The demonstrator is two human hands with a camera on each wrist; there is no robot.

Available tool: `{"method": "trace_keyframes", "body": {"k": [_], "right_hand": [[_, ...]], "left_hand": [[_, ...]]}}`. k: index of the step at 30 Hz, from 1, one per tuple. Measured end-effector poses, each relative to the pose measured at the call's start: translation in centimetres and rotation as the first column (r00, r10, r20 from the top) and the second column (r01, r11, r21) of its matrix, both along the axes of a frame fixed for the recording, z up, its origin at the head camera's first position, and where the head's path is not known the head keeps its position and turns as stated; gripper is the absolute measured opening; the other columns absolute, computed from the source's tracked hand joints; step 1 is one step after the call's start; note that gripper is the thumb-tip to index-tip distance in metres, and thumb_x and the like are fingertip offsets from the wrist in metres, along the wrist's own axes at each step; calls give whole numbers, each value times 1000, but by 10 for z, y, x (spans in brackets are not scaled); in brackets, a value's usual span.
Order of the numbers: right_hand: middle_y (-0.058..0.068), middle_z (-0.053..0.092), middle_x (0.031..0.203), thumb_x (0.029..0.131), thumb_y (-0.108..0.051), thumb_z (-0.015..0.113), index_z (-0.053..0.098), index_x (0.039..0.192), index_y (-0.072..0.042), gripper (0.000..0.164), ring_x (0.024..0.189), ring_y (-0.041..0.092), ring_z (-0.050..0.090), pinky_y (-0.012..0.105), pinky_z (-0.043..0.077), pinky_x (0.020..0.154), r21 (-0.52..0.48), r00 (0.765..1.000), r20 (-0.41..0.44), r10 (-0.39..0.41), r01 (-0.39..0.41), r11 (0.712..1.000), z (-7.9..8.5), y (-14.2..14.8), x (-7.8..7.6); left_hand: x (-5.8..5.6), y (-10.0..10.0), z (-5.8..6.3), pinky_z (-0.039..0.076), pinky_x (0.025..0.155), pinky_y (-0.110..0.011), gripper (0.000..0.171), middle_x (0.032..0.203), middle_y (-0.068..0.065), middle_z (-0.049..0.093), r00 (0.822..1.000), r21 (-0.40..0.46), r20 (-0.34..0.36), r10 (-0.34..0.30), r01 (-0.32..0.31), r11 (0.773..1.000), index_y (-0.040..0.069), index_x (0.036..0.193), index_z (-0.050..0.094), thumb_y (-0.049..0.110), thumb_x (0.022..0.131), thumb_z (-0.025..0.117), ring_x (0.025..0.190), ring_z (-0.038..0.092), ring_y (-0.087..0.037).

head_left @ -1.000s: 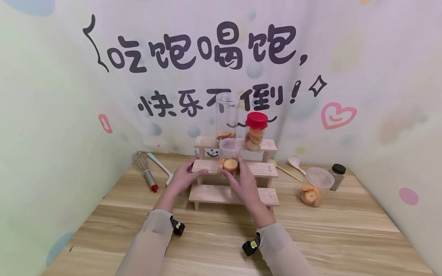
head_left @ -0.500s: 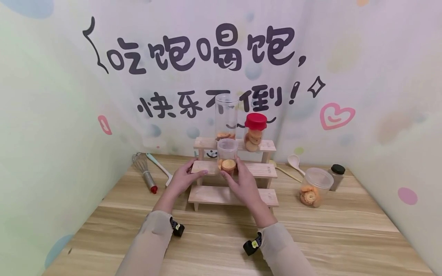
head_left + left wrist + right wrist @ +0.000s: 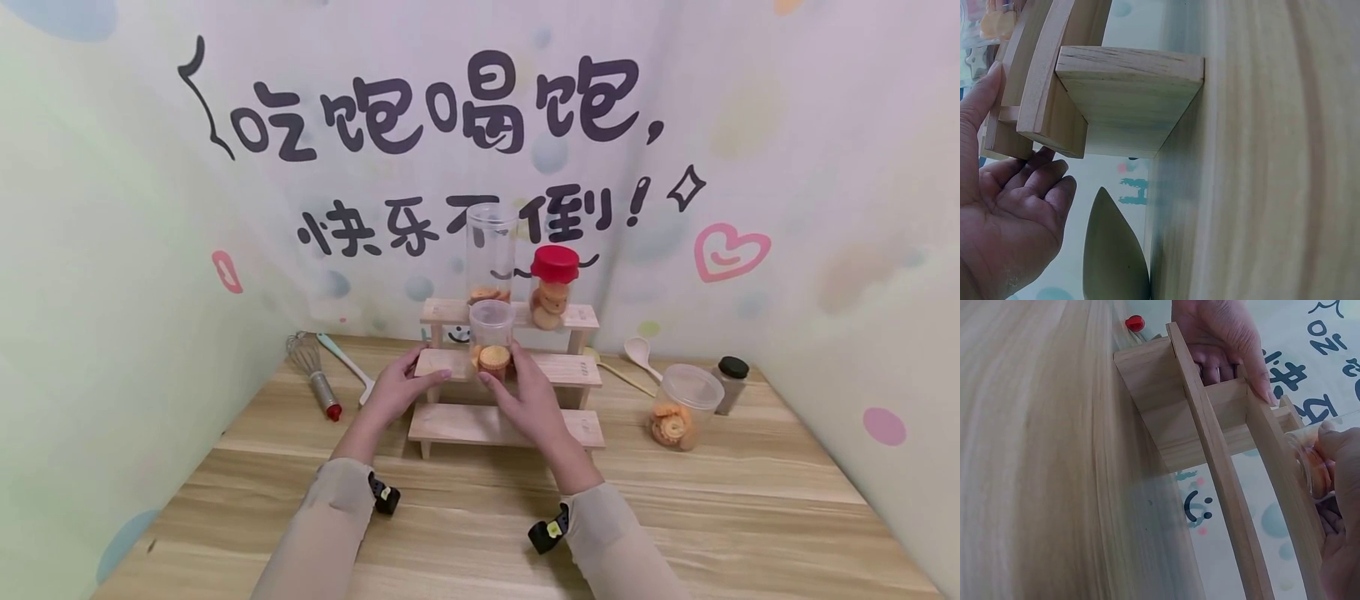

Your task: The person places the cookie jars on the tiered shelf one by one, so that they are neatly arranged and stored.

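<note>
A three-tier wooden stand [image 3: 480, 425] stands on the table. My left hand [image 3: 397, 385] grips the left end of its middle board, thumb on top and fingers curled under the end in the left wrist view [image 3: 1016, 206]. My right hand [image 3: 534, 404] holds a clear, lidless-looking jar [image 3: 492, 333] of round biscuits upright at the middle board, thumb in front. In the right wrist view the jar's biscuits [image 3: 1313, 465] show beside the right thumb; the jar's base is partly hidden. On the top board stand a tall clear canister [image 3: 491, 250] and a red-capped biscuit jar [image 3: 553, 296].
A whisk [image 3: 318, 379] and a pale-blue-handled utensil [image 3: 345, 367] lie left of the stand. At right are a wide clear biscuit jar [image 3: 686, 408], a black-lidded jar [image 3: 731, 387], a white spoon [image 3: 642, 354] and a yellowish utensil [image 3: 622, 375]. A printed cloth [image 3: 480, 167] hangs behind.
The jar in my right hand has shifted slightly left along the middle board. My left hand keeps its grip on the board's end.
</note>
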State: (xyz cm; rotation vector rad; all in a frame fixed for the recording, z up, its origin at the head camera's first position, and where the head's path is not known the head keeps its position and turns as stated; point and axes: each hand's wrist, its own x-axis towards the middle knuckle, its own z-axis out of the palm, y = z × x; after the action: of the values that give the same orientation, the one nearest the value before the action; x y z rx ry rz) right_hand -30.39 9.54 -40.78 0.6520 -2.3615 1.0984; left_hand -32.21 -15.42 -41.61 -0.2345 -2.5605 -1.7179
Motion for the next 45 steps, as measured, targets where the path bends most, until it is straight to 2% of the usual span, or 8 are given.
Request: {"method": "trace_keyframes", "body": {"k": [12, 15, 22, 27, 31, 35, 40, 45], "right_hand": [[18, 53, 143, 98, -38, 66, 36, 154, 2, 75, 129, 29, 54, 48, 46, 106, 40, 998, -47, -41, 43, 998, 0, -2, 3], [18, 54, 142, 98, -39, 66, 36, 154, 2, 75, 127, 29, 55, 47, 47, 105, 42, 998, -48, -46, 48, 998, 0, -2, 3], [11, 59, 129, 98, -42, 66, 37, 154, -6, 73, 109, 23, 60, 41, 53, 92, -9, 1000, 0, -29, 29, 1000, 2, -3, 3], [9, 57, 137, 97, -45, 66, 40, 153, -7, 73, 119, 21, 58, 41, 51, 100, -56, 999, 50, -7, 10, 998, 4, -1, 3], [7, 59, 133, 96, -42, 69, 47, 146, -9, 64, 124, 22, 57, 43, 49, 104, -102, 999, 40, 27, -23, 995, 9, 1, 3], [4, 61, 126, 96, -39, 70, 52, 139, -11, 55, 124, 22, 57, 45, 48, 105, -98, 999, 29, 35, -32, 995, 14, 4, 4], [11, 58, 139, 97, -39, 68, 48, 146, -6, 63, 131, 27, 53, 45, 45, 108, -96, 999, 28, 16, -13, 995, 23, 7, 10], [16, 56, 143, 98, -39, 66, 47, 146, -2, 64, 131, 30, 54, 45, 46, 107, -108, 1000, -28, 7, -10, 994, 37, 9, 18]], "left_hand": [[0, 1, 2, 39, 113, -46, 95, 158, -14, 38, 1000, 7, 9, 7, -7, 1000, 19, 159, 32, 56, 84, 77, 143, 40, -29], [0, 1, 1, 39, 113, -46, 96, 159, -13, 37, 1000, -1, 8, 8, -8, 1000, 19, 159, 32, 57, 83, 77, 143, 40, -29], [-1, 0, 1, 39, 112, -46, 97, 159, -13, 37, 1000, 3, 8, 6, -6, 1000, 19, 160, 32, 57, 83, 77, 142, 40, -29], [0, 0, 1, 40, 112, -46, 97, 159, -12, 37, 1000, -1, 8, 6, -6, 1000, 19, 160, 32, 58, 82, 77, 142, 41, -29], [0, 1, 2, 40, 112, -46, 96, 159, -11, 37, 1000, -4, 2, 1, -1, 1000, 20, 159, 32, 57, 83, 77, 142, 41, -29], [0, 2, 2, 40, 112, -46, 95, 159, -11, 37, 1000, -8, -7, -5, 5, 1000, 20, 159, 32, 57, 84, 76, 142, 41, -29], [-1, 1, 1, 39, 113, -46, 97, 160, -10, 35, 1000, -10, -1, -8, 8, 1000, 20, 160, 31, 58, 83, 76, 143, 40, -29], [-2, 0, 0, 39, 113, -46, 99, 160, -11, 34, 1000, -10, 5, -11, 11, 1000, 20, 160, 30, 59, 83, 76, 143, 40, -29]]}}
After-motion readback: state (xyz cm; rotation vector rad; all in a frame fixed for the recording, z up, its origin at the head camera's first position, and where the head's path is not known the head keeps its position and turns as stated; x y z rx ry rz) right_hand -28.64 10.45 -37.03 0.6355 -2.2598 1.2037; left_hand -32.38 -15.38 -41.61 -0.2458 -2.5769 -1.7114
